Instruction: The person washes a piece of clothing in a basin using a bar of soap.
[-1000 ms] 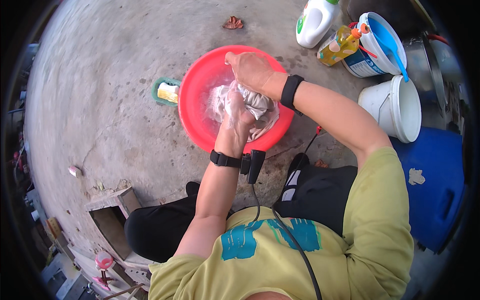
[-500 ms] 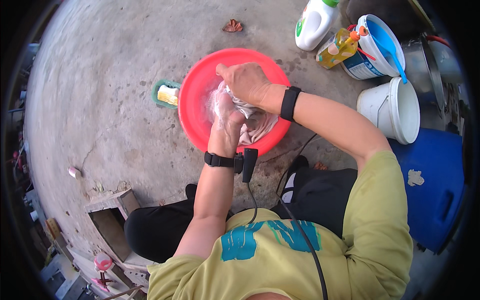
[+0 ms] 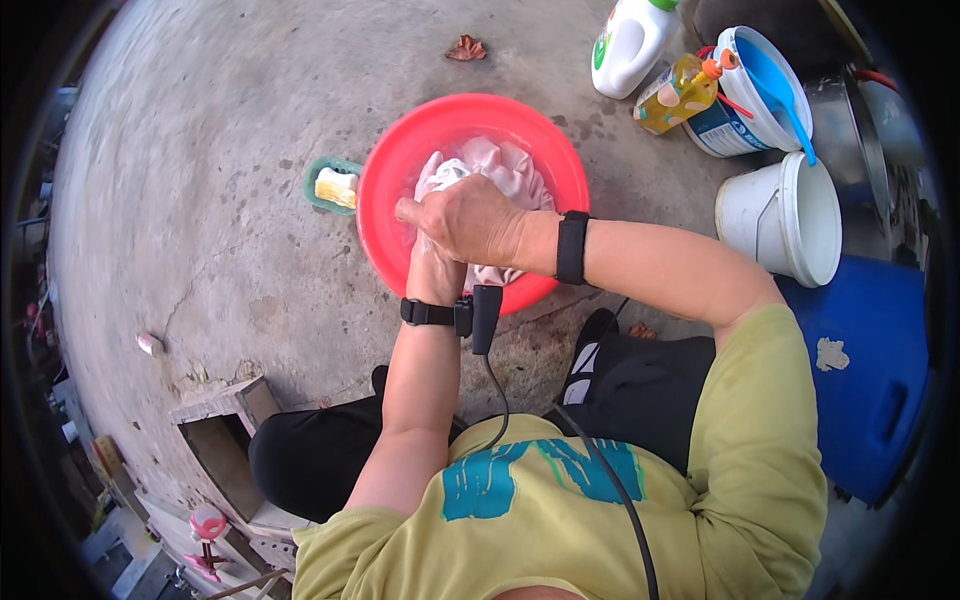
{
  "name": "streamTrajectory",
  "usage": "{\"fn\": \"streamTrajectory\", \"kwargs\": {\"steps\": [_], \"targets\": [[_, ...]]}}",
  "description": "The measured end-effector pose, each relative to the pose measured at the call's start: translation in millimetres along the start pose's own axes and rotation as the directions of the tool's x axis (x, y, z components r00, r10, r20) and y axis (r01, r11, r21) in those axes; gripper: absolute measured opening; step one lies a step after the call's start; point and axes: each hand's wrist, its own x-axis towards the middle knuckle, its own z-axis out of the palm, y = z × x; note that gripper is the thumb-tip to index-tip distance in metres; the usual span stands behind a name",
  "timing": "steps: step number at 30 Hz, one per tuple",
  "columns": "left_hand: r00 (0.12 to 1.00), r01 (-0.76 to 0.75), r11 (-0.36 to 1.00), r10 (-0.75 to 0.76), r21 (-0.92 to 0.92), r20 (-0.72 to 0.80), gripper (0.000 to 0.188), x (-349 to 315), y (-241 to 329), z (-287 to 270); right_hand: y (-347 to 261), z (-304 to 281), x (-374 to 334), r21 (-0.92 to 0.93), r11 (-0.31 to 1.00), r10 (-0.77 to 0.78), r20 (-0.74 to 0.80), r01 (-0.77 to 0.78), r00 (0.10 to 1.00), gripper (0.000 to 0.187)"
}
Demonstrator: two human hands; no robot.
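A pale pinkish-white wet cloth (image 3: 505, 170) lies bunched in the red plastic basin (image 3: 375, 200), with soapy wetness around it. My right hand (image 3: 475, 220) is closed in a fist on part of the cloth, knuckles up, its thumb pointing left. Right beneath it, my left hand (image 3: 432, 262) holds the cloth from below; it looks wet and soapy, and most of its fingers are hidden by the right hand and the fabric. The two hands press together over the near left part of the basin. What kind of garment the cloth is, I cannot tell.
Left of the basin is a green soap dish (image 3: 318, 172) with a white and yellow bar (image 3: 337, 187). At the far right stand a white detergent bottle (image 3: 628, 50), a yellow liquid bottle (image 3: 675, 97), two white buckets (image 3: 765, 215) and a blue lid-like panel (image 3: 860, 380). A cable hangs near my wrist.
My right hand has come down and toward me, now covering much of the left hand. More of the cloth shows spread at the basin's far side.
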Motion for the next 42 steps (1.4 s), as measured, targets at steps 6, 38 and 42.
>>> {"fn": "streamTrajectory", "kwargs": {"steps": [6, 38, 42], "targets": [[0.968, 0.249, 0.899, -0.237, -0.360, 0.077, 0.028, 10.2, -11.4, 39.7, 81.5, -2.3, 0.0, 0.085, 0.897, 0.433, 0.024, -0.434, 0.901, 0.013], [1.000, -0.007, 0.996, 0.008, 0.090, -0.007, 0.032, -16.3, -1.4, 51.3, 28.3, -0.3, 4.5, 0.037, 0.981, 0.193, -0.013, -0.193, 0.981, 0.021], [0.981, 0.191, 0.927, -0.195, -0.322, 0.020, 0.021, 0.3, -4.3, 40.1, 65.5, -2.8, -3.4, 0.076, 0.926, 0.372, -0.025, -0.369, 0.928, 0.015]]}}
